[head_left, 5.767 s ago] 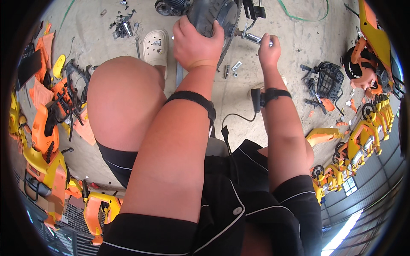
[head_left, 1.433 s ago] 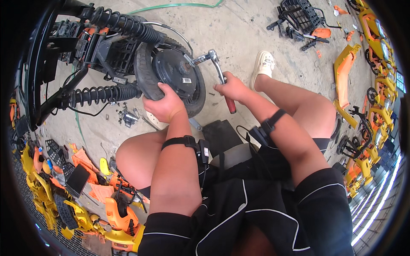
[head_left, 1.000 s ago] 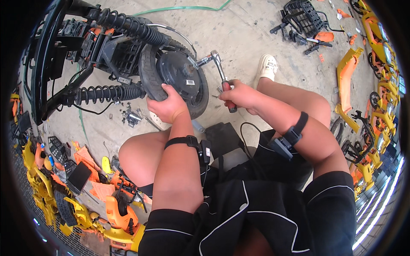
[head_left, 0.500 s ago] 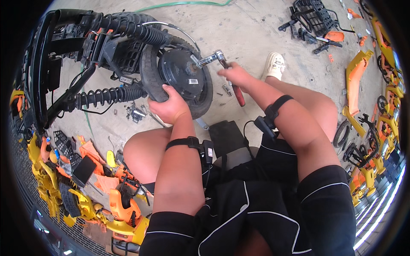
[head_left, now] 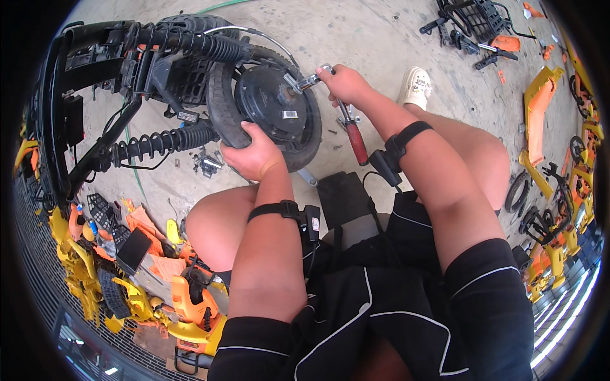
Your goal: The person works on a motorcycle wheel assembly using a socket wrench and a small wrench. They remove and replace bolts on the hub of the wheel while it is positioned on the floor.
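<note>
A black hub motor wheel [head_left: 270, 105] with a thick tire sits between two coil-spring shock absorbers [head_left: 168, 143] of a black frame. My left hand [head_left: 253, 154] grips the tire's near edge, thumb on top. On the axle at the hub's centre is a chrome socket [head_left: 297, 84], joined to a ratchet wrench [head_left: 357, 145] with a red handle. My right hand [head_left: 346, 86] is closed around the wrench near its head, and the red grip hangs free below. Some of the right fingers are hidden behind the wrench and hand.
Small metal parts [head_left: 206, 164] lie on the concrete beneath the lower shock. Yellow and orange body panels [head_left: 190, 298] are heaped at left, with more along the right side. A black basket [head_left: 473, 16] and loose parts lie at the far right. My shoe [head_left: 416, 87] is right of the wheel.
My right hand has moved up and slightly left, toward the wrench's head. The red handle has swung slightly. My left hand stays on the tire.
</note>
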Demonstrator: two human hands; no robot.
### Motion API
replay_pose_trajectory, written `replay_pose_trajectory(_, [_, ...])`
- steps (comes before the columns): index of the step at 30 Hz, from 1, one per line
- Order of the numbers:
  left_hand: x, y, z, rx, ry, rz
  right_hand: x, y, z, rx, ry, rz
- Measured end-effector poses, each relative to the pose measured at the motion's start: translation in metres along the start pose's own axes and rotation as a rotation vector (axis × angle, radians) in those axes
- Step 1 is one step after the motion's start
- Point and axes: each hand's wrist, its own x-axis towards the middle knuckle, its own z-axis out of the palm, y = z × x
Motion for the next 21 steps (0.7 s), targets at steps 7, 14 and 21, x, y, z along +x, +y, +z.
replay_pose_trajectory(7, [0.002,-0.002,-0.001,0.011,0.002,-0.014,0.016,0.025,-0.001,-0.037,0.058,-0.278])
replay_pose_trajectory(14, [-0.001,0.0,0.0,0.019,-0.022,-0.023,0.04,0.041,-0.005,-0.219,0.127,-0.605])
replay_pose_trajectory(21, [-0.001,0.001,0.0,0.041,0.003,-0.018,0.029,0.025,-0.011,-0.39,0.102,-0.411])
